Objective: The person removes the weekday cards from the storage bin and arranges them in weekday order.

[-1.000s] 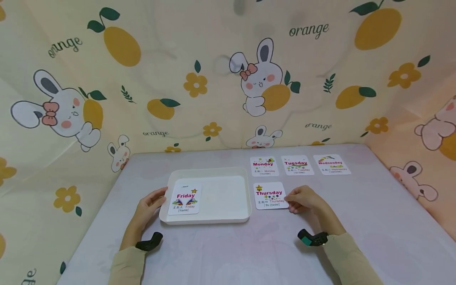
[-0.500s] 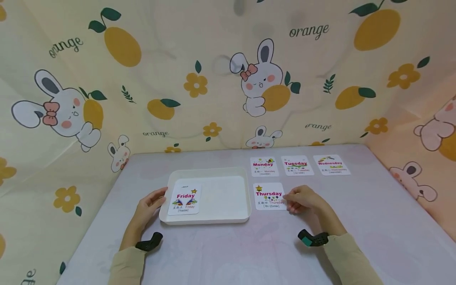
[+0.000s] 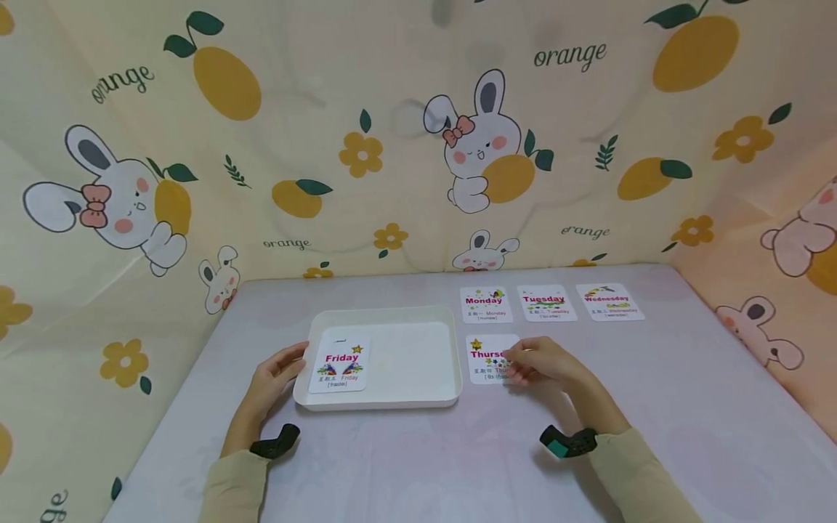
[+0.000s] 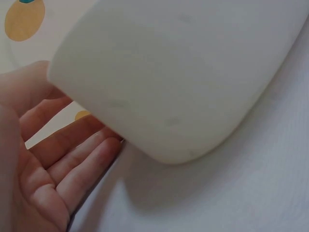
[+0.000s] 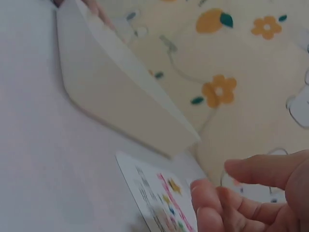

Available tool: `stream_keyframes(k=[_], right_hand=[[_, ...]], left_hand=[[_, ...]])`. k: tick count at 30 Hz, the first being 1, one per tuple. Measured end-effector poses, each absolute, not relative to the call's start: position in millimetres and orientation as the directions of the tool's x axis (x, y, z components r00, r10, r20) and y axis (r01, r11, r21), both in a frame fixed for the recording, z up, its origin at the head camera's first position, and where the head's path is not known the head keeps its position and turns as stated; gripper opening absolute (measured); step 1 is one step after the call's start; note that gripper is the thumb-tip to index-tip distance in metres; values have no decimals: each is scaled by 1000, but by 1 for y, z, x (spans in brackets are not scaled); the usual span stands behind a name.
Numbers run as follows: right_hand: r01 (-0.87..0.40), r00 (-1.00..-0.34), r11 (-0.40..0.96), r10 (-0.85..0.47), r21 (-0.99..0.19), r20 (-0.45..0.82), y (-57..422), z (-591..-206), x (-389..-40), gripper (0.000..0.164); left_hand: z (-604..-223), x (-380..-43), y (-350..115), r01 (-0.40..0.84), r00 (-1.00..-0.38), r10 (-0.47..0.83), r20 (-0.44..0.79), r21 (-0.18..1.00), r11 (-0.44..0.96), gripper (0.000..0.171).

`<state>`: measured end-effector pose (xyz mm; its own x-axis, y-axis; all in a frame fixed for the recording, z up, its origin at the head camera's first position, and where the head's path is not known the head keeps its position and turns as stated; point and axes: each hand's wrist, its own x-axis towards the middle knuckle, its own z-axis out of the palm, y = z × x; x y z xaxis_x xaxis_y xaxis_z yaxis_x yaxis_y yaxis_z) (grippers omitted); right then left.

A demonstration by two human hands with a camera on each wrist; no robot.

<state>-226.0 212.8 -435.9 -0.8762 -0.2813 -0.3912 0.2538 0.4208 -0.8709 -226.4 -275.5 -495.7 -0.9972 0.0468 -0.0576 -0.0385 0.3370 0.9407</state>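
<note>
My right hand [image 3: 546, 359] is over the right part of the Thursday card [image 3: 484, 363], hiding the end of its printed word. In the right wrist view a gap shows between thumb and fingertips, with nothing in it, and the card [image 5: 159, 193] lies flat beyond them. My left hand [image 3: 273, 376] rests against the left side of a white tray [image 3: 412, 401]. The left wrist view has its thumb at the tray's rim [image 4: 82, 99] and its extended fingers [image 4: 91, 159] along the side. A Friday card [image 3: 341, 368] lies in the tray's left part.
Behind the Thursday card, a row runs left to right: a Monday card [image 3: 484, 309], a Tuesday card [image 3: 546, 309] and a Wednesday card [image 3: 608, 305]. All lie on a pale tablecloth [image 3: 418, 465]. A rabbit-and-orange printed cloth [image 3: 392, 87] rises behind the table and along both sides.
My right hand has let go of the Thursday card's right edge and shifted left over it, covering more of its print. The left hand, tray and other cards stay as they were.
</note>
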Motion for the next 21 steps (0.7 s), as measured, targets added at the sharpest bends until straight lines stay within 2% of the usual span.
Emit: stream_keyframes(k=[4,14,21], right_hand=[[261,-860,339,-343,-904,-377,197,-434,-225,32],[217,-821,250,-476,-944,-315,157,-424,-214,31],[238,-823,175,-486,-955,-294,131,-427,-212,34]], left_hand=[[-494,-226,-276,-57,-997,35,-74,938,343,51],[-495,-229,-276,-63,-996,31,-79,930,363,51],[-497,-229,-276,-66,-996,24,-82,921,383,50]])
